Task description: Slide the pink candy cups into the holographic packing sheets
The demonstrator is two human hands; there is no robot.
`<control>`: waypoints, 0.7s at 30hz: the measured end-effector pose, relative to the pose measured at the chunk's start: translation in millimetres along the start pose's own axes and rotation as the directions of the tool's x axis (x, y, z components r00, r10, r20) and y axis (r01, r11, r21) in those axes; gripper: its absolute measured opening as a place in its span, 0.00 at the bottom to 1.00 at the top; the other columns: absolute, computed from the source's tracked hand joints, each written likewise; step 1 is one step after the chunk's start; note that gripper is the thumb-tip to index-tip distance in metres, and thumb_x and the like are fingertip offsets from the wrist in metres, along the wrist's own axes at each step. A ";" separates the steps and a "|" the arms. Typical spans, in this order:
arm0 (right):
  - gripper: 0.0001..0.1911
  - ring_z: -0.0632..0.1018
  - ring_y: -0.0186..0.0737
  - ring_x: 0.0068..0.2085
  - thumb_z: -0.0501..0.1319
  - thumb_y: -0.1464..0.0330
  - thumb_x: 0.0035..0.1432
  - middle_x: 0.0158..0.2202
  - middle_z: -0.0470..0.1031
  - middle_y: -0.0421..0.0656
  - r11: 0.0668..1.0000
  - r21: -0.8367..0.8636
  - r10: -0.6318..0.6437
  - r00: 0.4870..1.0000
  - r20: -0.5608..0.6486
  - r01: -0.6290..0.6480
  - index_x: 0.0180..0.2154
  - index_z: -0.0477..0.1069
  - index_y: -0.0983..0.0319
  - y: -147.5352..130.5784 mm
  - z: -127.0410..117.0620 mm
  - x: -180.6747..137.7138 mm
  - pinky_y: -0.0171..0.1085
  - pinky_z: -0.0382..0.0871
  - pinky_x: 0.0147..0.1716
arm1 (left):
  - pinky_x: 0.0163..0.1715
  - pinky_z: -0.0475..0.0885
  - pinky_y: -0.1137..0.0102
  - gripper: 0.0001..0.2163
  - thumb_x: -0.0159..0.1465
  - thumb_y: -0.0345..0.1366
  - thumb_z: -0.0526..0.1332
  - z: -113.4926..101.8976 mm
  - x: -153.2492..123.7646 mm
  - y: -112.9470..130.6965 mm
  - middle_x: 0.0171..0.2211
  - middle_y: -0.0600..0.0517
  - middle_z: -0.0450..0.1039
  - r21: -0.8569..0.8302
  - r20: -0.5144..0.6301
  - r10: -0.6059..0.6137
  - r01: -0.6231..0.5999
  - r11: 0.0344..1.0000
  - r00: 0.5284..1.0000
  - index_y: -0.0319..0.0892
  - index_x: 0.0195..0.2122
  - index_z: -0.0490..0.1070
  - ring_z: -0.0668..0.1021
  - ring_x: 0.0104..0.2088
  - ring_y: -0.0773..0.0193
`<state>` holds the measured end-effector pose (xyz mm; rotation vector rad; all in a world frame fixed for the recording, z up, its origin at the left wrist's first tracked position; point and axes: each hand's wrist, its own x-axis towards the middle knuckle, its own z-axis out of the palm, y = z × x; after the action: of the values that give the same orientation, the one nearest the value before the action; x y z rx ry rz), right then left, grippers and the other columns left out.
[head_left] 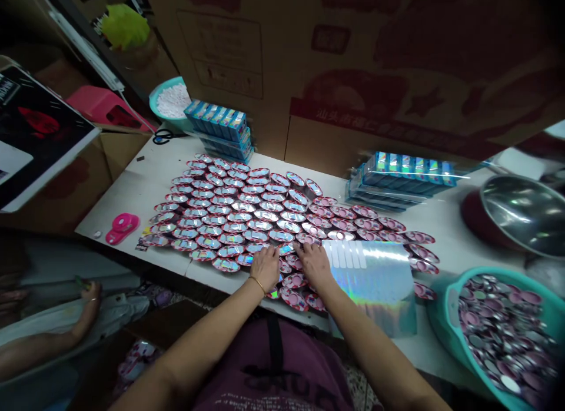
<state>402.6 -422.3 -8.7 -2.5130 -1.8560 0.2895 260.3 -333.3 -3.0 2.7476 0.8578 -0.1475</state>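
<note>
Many oval, pink-and-silver tin pieces (229,224) lie in slanting rows across the white table. My left hand (265,267) is bent down over the near rows, its fingers close together at the left end of one oval piece with a shiny sticker (286,249). At that sticker's right end are the fingertips of my right hand (314,264), also curled. The exact grip of the fingertips is too small to make out. Beneath and beside my right wrist lies a holographic sticker sheet (375,281), with pale label outlines at its top left.
A turquoise basin (445,308) full of loose oval pieces stands at the right, below a metal bowl (525,211). Blue box stacks (220,128) line the back against a large carton (273,63). A pink tape dispenser (122,227) sits left. Another person's hand (90,293) shows lower left.
</note>
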 end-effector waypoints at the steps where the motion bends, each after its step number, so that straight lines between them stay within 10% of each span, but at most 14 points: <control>1: 0.23 0.68 0.45 0.38 0.50 0.76 0.54 0.38 0.68 0.49 1.000 0.004 0.009 1.000 -0.006 -0.009 0.52 0.62 0.57 -0.3 -0.4 -0.9 0.41 0.57 0.36 | 0.39 0.63 0.62 0.15 0.58 0.32 0.52 -0.4 1.3 -4.0 0.41 0.44 0.65 -0.006 0.008 0.024 -0.024 1.000 1.000 0.39 0.47 0.65 0.66 0.42 0.55; 4: 0.20 0.68 0.42 0.39 0.50 0.74 0.56 0.39 0.68 0.48 0.976 0.193 0.132 0.981 -0.142 -0.103 0.49 0.65 0.57 10.9 -2.5 -11.3 0.39 0.60 0.37 | 0.40 0.64 0.64 0.13 0.59 0.32 0.50 -4.6 6.9 -14.3 0.38 0.46 0.66 -0.083 -0.001 0.104 -0.104 0.991 0.995 0.42 0.43 0.68 0.67 0.40 0.59; 7: 0.17 0.70 0.39 0.38 0.47 0.72 0.57 0.36 0.69 0.46 0.866 0.454 0.393 0.847 -0.358 -0.210 0.44 0.68 0.62 42.0 -4.9 -44.5 0.36 0.63 0.38 | 0.41 0.63 0.66 0.13 0.61 0.34 0.49 -10.8 14.8 -6.0 0.39 0.47 0.67 -0.195 -0.067 0.172 -0.181 0.964 0.983 0.44 0.45 0.68 0.68 0.40 0.61; 12: 0.14 0.70 0.41 0.38 0.49 0.69 0.57 0.34 0.70 0.46 0.829 0.472 0.528 0.699 -0.482 -0.301 0.37 0.71 0.63 114.6 -7.6 -103.3 0.40 0.64 0.40 | 0.46 0.60 0.64 0.15 0.60 0.40 0.52 -19.2 43.0 61.2 0.46 0.49 0.67 -0.284 -0.113 0.323 -0.342 0.896 0.940 0.44 0.48 0.63 0.65 0.47 0.60; 21: 0.14 0.65 0.43 0.46 0.53 0.68 0.57 0.46 0.68 0.45 0.983 0.114 0.161 0.971 -0.179 -0.142 0.46 0.68 0.57 197.1 -5.9 -52.2 0.39 0.58 0.43 | 0.43 0.59 0.62 0.16 0.53 0.42 0.62 18.1 113.5 155.7 0.43 0.49 0.63 -0.175 -0.005 0.029 -0.029 0.984 1.000 0.43 0.41 0.64 0.63 0.47 0.56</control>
<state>575.4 -530.3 -17.5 -2.5193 -1.5469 0.1360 442.0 -399.8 -6.6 2.5951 0.7907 -0.0603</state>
